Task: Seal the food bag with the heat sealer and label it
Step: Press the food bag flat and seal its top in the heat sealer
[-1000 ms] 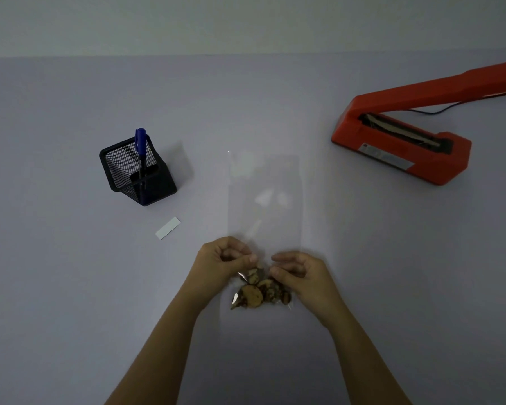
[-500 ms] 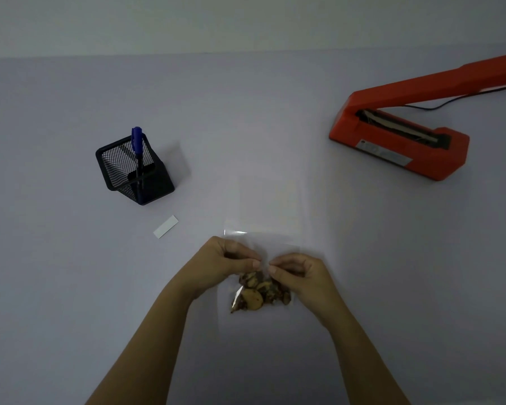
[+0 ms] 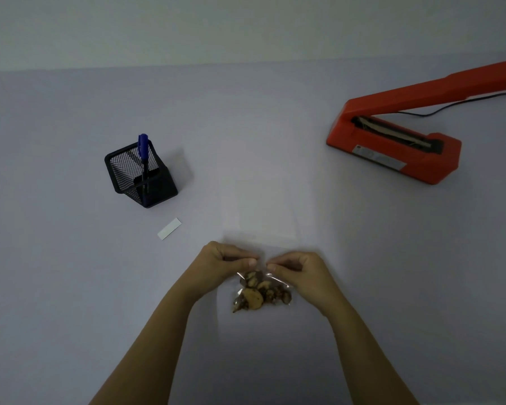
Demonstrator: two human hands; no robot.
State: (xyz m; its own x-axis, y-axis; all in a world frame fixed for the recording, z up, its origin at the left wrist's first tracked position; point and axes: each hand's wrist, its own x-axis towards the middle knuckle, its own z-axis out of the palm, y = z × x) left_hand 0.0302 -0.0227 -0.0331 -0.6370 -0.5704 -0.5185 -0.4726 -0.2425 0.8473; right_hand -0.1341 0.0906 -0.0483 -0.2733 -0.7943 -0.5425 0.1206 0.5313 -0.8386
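Both hands meet near the middle of the view, just toward 6 o'clock from centre, over a pale tabletop (image 3: 70, 287). The left hand (image 3: 222, 266) and the right hand (image 3: 300, 273) each pinch the clear food bag (image 3: 260, 247) between thumb and fingers, thumb tips almost touching one another, so both are closed on the plastic just above its contents. The brown food pieces (image 3: 259, 295) sit bunched at the near end of the bag, between the two wrists. The rest of the bag is nearly invisible: its empty part runs away toward 12 o'clock, and whether it lies flat or is folded over cannot be told.

At 2 o'clock, well apart from the hands, the red heat sealer (image 3: 398, 147) rests on the tabletop with its arm raised, and a dark cord (image 3: 465, 104) trails off behind it. At 10 o'clock stands a black mesh pen holder (image 3: 140, 173) with a blue pen (image 3: 143, 150) upright inside. Near the holder, toward the hands, a small white label (image 3: 169, 228) lies flat.
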